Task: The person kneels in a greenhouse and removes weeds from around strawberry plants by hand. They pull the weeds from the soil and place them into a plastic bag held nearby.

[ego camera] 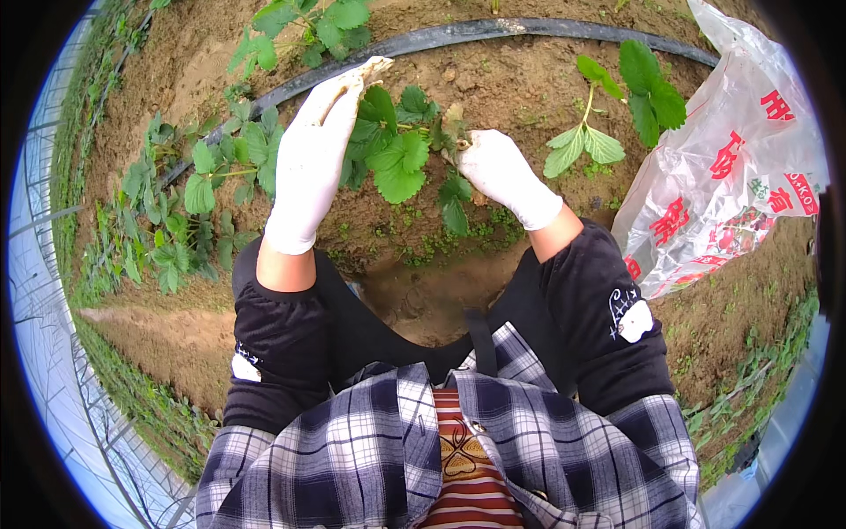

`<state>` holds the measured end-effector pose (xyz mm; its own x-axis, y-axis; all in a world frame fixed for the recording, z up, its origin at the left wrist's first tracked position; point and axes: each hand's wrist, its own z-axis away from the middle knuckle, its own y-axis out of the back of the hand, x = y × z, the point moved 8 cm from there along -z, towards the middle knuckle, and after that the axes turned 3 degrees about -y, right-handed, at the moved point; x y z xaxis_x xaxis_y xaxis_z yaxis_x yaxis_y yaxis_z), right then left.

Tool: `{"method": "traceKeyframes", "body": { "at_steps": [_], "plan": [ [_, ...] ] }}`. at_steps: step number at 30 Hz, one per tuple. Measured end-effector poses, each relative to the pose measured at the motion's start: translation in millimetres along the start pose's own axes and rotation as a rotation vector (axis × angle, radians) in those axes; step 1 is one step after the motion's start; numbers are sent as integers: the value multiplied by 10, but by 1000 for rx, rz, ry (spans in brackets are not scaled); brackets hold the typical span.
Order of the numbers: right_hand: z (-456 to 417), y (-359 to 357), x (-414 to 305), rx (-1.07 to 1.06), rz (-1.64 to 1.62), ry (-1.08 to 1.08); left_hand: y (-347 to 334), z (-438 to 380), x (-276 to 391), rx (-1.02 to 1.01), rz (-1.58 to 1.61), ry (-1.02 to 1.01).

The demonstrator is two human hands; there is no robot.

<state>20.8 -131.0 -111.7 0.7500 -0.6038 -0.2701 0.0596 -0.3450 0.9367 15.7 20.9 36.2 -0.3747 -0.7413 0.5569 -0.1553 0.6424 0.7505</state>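
Observation:
A strawberry plant point(396, 155) with broad green leaves grows from the soil in front of me. Both my hands wear white gloves, dirty at the fingertips. My left hand point(314, 152) reaches past the plant's left side, its fingers stretched out, and no object shows in it. At the plant's right side my right hand point(492, 162) has its fingers closed on withered brownish leaves point(452, 125). Its exact grip is partly hidden. One green leaf point(455, 202) hangs just below those fingers.
A black drip irrigation hose point(462, 32) curves across the soil beyond my hands. More strawberry plants stand to the left point(172, 205), at the top point(330, 26) and to the right point(588, 135). A clear plastic bag point(714, 152) with red printing lies at the right.

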Motion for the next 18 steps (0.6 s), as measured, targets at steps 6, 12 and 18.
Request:
{"method": "traceKeyframes", "body": {
  "at_steps": [6,12,18],
  "plan": [
    [-202,203,244,-230,-198,-407,-2,70,9,-24,-49,-15],
    [-493,326,251,-355,48,-226,43,106,52,-34,-108,-37],
    [-542,646,563,-321,63,-230,100,104,-20,-14,-17,70]
  ]
}}
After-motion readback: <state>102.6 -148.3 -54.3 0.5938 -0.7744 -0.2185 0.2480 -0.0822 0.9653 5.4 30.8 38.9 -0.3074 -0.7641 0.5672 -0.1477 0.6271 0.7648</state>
